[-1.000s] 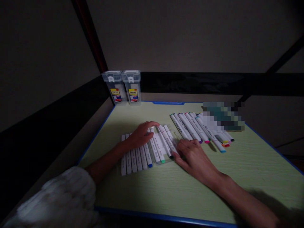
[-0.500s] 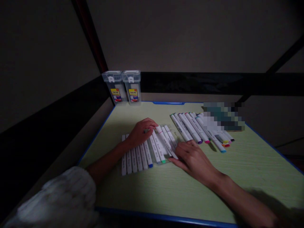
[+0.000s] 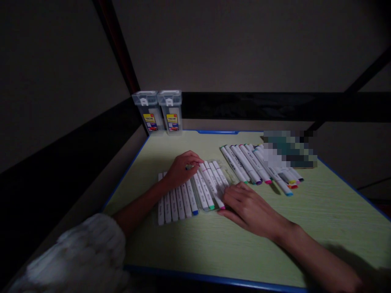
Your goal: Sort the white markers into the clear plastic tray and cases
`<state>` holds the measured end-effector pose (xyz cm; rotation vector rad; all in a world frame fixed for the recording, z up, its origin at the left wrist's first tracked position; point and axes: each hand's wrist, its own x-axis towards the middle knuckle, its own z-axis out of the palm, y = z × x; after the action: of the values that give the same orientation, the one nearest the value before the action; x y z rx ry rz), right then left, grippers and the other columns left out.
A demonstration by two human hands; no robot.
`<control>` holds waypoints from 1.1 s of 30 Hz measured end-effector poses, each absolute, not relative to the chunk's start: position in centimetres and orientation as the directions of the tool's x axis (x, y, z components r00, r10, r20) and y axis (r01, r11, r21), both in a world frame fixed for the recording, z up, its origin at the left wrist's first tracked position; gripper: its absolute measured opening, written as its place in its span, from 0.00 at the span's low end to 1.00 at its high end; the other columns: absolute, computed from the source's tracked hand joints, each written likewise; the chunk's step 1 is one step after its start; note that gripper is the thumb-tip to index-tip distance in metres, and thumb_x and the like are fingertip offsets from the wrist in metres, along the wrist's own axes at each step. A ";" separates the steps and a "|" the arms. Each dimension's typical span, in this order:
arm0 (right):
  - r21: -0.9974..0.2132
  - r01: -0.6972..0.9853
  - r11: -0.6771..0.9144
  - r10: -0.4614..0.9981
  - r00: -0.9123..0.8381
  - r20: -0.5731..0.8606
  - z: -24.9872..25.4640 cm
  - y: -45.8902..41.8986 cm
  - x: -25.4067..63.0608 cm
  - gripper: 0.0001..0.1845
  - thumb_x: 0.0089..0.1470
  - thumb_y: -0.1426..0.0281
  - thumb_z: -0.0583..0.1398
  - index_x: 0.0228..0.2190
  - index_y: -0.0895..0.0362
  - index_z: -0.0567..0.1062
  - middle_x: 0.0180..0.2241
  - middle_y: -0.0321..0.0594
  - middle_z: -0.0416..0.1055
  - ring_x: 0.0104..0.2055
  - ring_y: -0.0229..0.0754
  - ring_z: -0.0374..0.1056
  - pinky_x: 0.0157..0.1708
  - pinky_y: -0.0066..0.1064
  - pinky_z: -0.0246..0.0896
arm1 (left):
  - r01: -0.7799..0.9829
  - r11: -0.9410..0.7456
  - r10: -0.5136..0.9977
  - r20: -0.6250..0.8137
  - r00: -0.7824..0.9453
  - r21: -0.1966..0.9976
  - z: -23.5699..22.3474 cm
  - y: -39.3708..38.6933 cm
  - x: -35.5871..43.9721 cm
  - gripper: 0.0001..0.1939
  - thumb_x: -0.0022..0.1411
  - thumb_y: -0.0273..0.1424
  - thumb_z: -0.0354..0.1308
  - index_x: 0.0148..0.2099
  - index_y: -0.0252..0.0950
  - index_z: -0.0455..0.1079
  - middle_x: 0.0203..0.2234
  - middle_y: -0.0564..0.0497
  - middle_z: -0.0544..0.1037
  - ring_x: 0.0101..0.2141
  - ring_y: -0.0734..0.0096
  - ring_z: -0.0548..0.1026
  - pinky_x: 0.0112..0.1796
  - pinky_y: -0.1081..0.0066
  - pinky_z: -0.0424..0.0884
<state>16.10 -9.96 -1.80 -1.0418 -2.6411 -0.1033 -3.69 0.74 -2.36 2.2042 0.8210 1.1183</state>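
A row of white marker pens (image 3: pixel 183 197) lies side by side on a pale green table (image 3: pixel 305 219), partly on a clear plastic sheet. My left hand (image 3: pixel 180 169) rests on the far ends of these markers, fingers curled down over them. My right hand (image 3: pixel 247 205) lies at the near right end of the row, its fingers touching the marker with the pink tip (image 3: pixel 214 187). A second row of markers with coloured tips (image 3: pixel 256 167) lies further right, untouched.
Two clear plastic marker cases (image 3: pixel 160 112) with yellow labels stand upright at the table's far left corner. A blurred-out patch (image 3: pixel 288 148) covers something at the far right. The table has a blue edge (image 3: pixel 214 278). Dark rails and walls surround it.
Both hands have shifted slightly; the markers under them have been nudged closer together and a little leftward. My right hand has moved a bit left along the row's near end.
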 end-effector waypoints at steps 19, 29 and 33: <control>-0.082 0.657 0.750 0.631 -0.673 0.385 -1.9 -9.9 15.9 0.18 0.60 0.65 0.46 0.27 0.59 0.68 0.24 0.39 0.67 0.27 0.39 0.62 0.30 0.33 0.52 | 0.416 -0.649 0.748 0.434 0.502 0.638 -2.1 0.5 -3.7 0.12 0.51 0.19 0.49 0.34 0.33 0.72 0.31 0.50 0.72 0.35 0.74 0.71 0.39 0.70 0.67; -0.040 0.630 0.776 0.589 -0.699 0.406 -1.9 -9.9 16.0 0.16 0.59 0.67 0.48 0.38 0.62 0.71 0.25 0.39 0.69 0.27 0.39 0.64 0.29 0.33 0.54 | 0.432 -0.659 0.733 0.396 0.554 0.616 -2.3 0.6 -3.7 0.13 0.50 0.20 0.49 0.37 0.32 0.71 0.34 0.49 0.73 0.37 0.73 0.71 0.42 0.67 0.67; -0.027 0.588 0.808 0.563 -0.758 0.331 -1.8 -9.8 16.3 0.17 0.58 0.65 0.49 0.41 0.63 0.71 0.25 0.39 0.70 0.27 0.38 0.65 0.31 0.33 0.56 | 0.430 -0.660 0.730 0.391 0.561 0.616 -2.4 0.7 -3.8 0.13 0.50 0.20 0.48 0.37 0.33 0.71 0.35 0.49 0.73 0.38 0.72 0.71 0.42 0.66 0.66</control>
<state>16.35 -9.84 -1.84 -0.8762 -2.6704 -0.1117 -3.79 0.70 -2.42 2.3415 0.9350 0.8848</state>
